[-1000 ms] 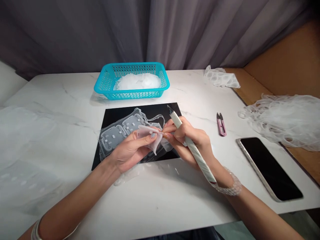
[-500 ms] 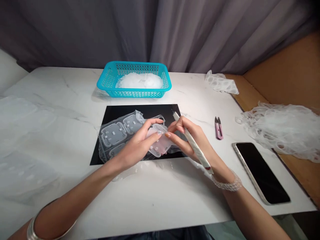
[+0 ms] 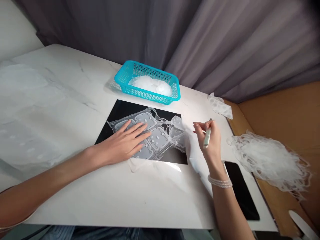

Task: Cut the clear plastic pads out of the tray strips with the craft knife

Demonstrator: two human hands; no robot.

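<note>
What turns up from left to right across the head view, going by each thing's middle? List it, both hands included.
Translucent sheets → left hand, spread flat → blue basket → right hand, holding a pale-handled tool → black phone → tangled white pile.

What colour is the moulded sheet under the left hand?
The moulded sheet is translucent, pale grey over the black mat; best in the head view.

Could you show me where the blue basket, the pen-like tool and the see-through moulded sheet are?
Blue basket [image 3: 147, 94]: head view, on its front wall.
Pen-like tool [image 3: 207, 137]: head view, on its pale handle.
Moulded sheet [image 3: 159, 137]: head view, on one of its panels.
</note>
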